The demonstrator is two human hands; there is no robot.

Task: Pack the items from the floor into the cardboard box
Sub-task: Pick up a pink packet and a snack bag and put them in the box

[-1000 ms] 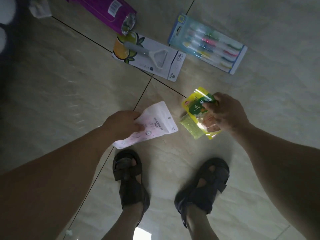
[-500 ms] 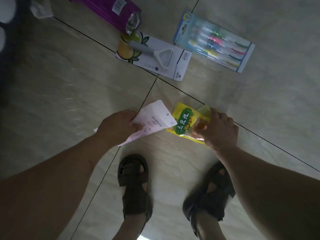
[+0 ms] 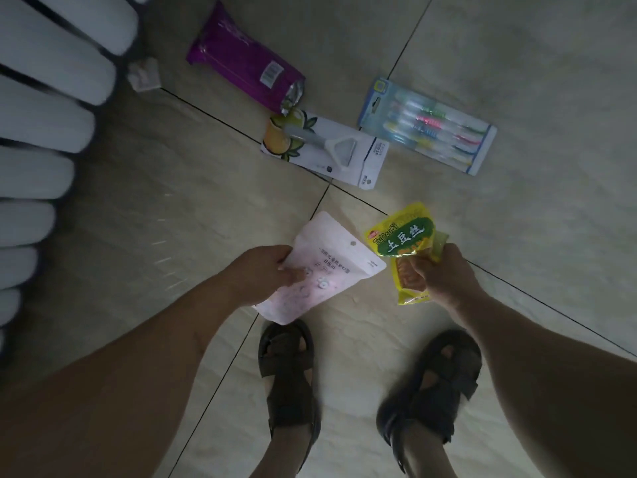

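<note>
At frame center, the left hand [image 3: 262, 274] pinches a pink-white pouch [image 3: 331, 267], and the right hand [image 3: 444, 274] grips a yellow snack packet [image 3: 406, 246]. Above them on the tiled floor [image 3: 172, 201] lie 3 items: purple pack [image 3: 241, 56], peeler card [image 3: 327, 150], toothbrush pack [image 3: 427, 125].

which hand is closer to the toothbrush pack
Right. The right hand, gripping the yellow snack packet, sits below the toothbrush pack, slightly to its right. The left hand, holding the pink pouch, is farther down-left.
</note>
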